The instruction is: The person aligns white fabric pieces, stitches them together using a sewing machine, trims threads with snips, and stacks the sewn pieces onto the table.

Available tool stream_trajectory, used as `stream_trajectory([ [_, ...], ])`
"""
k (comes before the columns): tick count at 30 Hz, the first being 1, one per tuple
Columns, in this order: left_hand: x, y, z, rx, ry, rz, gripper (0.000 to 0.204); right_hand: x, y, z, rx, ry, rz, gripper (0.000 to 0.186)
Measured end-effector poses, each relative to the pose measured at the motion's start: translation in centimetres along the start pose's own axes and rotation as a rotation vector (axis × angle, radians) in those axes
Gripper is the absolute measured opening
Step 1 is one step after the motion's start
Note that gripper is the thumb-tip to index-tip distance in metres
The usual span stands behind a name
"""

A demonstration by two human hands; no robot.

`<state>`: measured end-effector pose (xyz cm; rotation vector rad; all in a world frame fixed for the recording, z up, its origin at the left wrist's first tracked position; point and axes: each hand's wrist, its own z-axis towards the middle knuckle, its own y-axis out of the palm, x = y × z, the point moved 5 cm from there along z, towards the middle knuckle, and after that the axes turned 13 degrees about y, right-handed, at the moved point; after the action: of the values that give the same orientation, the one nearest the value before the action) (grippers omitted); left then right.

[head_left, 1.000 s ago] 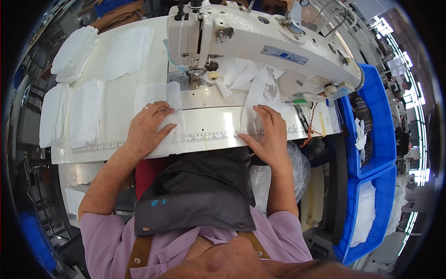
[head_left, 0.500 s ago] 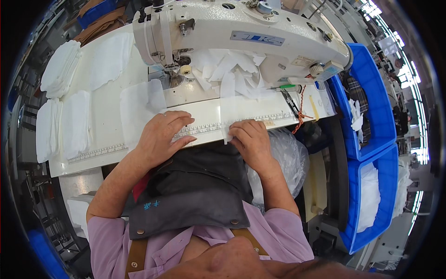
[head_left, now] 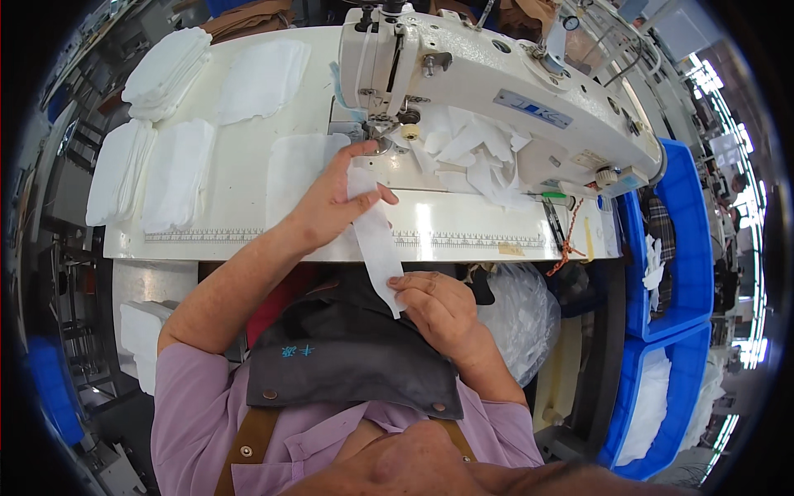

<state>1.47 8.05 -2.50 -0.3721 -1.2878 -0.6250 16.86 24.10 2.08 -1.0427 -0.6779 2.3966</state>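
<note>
A narrow white fabric strip (head_left: 375, 245) runs slantwise from the sewing machine's front down over the table edge. My left hand (head_left: 335, 198) grips its upper part, thumb across the front and fingers partly hidden behind. The index finger reaches up near the presser foot of the white sewing machine (head_left: 463, 78). Near my apron, my right hand (head_left: 437, 307) pinches the strip's lower end between thumb and fingers. A flat white fabric piece (head_left: 291, 178) lies on the table left of the needle area, partly covered by my left hand.
White fabric stacks (head_left: 169, 70) stand at the table's left. White scraps (head_left: 475, 149) pile under the machine arm. A printed ruler (head_left: 463, 240) runs along the front edge, with black snips (head_left: 552, 219) at its right. Blue bins (head_left: 678, 240) stand to the right.
My left hand has moved up and right toward the needle area and taken hold of the strip. My right hand has drawn the strip's lower end toward my body. The view has shifted.
</note>
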Motion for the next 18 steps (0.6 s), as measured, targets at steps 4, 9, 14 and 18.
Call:
stream_trajectory([
  [4, 2.1, -3.5, -0.6, 0.013, -0.177, -0.129, 0.066, 0.8, 2.1, 1.6, -0.013, 0.020, -0.007, 0.029],
  [9, 0.5, -8.6, 0.7, -0.034, -0.222, 0.165, 0.056, 1.6, 5.3, 3.8, -0.022, -0.005, 0.061, 0.036],
  [14, 0.8, -9.7, 3.3, 0.105, -0.193, 0.495, 0.032, 2.5, 6.8, 5.2, -0.022, 0.006, 0.039, 0.034],
  [18, -0.3, -10.5, 4.5, 0.226, -0.168, 0.761, 0.023, 3.9, 7.8, 5.4, -0.026, 0.035, -0.002, 0.034],
])
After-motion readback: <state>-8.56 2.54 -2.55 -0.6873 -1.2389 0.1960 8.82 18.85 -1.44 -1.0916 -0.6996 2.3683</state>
